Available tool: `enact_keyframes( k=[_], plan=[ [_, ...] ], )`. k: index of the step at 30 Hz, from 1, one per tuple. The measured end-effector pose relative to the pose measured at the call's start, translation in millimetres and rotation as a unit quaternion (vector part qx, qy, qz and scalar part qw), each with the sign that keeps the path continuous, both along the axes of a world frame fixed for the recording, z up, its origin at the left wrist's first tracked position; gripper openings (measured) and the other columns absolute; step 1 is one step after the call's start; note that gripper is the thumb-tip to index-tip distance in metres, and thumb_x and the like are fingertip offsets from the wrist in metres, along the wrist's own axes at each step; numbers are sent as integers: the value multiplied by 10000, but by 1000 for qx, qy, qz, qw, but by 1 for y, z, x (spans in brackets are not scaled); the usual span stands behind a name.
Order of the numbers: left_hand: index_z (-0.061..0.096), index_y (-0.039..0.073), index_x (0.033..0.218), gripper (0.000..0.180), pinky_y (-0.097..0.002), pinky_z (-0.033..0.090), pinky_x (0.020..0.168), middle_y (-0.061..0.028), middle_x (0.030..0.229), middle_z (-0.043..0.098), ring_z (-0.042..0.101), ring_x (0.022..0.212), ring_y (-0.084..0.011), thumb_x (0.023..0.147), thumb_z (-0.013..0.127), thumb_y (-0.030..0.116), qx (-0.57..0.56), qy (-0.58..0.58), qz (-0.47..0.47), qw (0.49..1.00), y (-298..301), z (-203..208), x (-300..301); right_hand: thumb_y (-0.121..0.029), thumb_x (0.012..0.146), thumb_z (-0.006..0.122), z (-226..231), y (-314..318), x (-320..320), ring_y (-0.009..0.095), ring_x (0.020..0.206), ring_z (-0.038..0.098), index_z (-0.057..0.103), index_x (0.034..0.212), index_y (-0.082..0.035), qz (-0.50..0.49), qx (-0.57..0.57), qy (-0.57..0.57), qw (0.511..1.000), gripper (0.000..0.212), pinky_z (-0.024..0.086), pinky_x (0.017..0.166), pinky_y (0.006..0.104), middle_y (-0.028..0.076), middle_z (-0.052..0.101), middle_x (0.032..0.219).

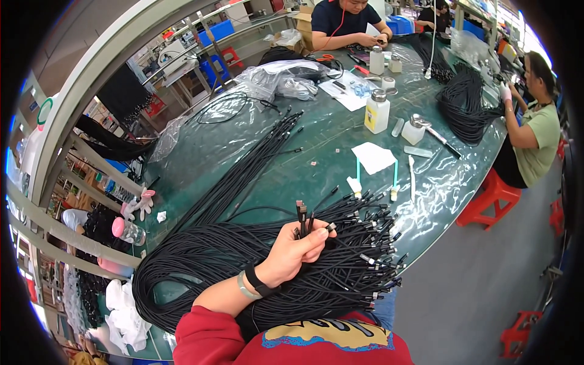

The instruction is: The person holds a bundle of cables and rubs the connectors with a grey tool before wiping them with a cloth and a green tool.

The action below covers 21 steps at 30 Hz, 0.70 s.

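Note:
My left hand (292, 252) comes in from the lower left in a red sleeve (210, 331), with a black band and a pale bangle at the wrist. Its fingers are closed around a few black cable ends (302, 210), whose connectors stick up past the thumb and fingers. Under the hand and forearm lies a thick looped bundle of black cables (182, 240), its metal-tipped ends (374, 243) fanned out to the right. A thinner bunch of black cables (243, 164) stretches away toward the far middle. My right hand does not show.
A yellow-labelled bottle (377, 114), a small dispenser (413, 131) and white paper (373, 158) stand or lie on the green-covered table (331, 146). Co-workers sit at the far side and right, beside another cable heap (465, 106). A metal frame (67, 109) and pink-lidded jar (126, 230) are left.

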State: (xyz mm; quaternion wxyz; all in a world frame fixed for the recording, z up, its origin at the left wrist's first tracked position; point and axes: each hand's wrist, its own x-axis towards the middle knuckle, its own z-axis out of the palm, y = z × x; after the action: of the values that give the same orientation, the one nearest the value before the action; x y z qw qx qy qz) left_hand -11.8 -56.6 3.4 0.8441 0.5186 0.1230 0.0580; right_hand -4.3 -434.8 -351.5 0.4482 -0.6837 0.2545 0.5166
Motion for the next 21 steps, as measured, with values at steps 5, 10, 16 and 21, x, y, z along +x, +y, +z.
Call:
enact_keyframes(
  k=[5,10,16,21],
  plan=[
    [536,-33,930,197,-175,210,407,53,562,373,291,452,-16,850,517,147,-24,-1,2,1000,3,-2,-1,-164,821,521,10,-1,10,143,657,519,536,927,36,44,-19,-21,999,226,426,579,253,93,561,794],
    [532,-42,952,219,-178,227,410,22,581,448,323,461,-23,860,492,152,-35,-16,-35,999,7,-5,-4,-167,824,528,54,-14,31,129,648,507,542,924,37,184,-54,-85,978,228,417,572,245,80,554,780],
    [513,-30,931,258,-208,339,465,-39,661,575,413,473,-61,881,447,214,34,-101,-42,993,4,-8,1,-171,827,536,231,-2,82,111,636,492,550,920,38,390,-79,-264,879,229,406,564,235,65,546,763],
    [502,-21,913,263,-264,419,630,-74,784,595,528,693,-130,872,448,234,171,-208,34,962,-8,-15,-14,-132,803,547,352,110,77,87,533,445,564,934,39,290,65,-408,863,216,370,475,228,27,509,656]
  ],
)
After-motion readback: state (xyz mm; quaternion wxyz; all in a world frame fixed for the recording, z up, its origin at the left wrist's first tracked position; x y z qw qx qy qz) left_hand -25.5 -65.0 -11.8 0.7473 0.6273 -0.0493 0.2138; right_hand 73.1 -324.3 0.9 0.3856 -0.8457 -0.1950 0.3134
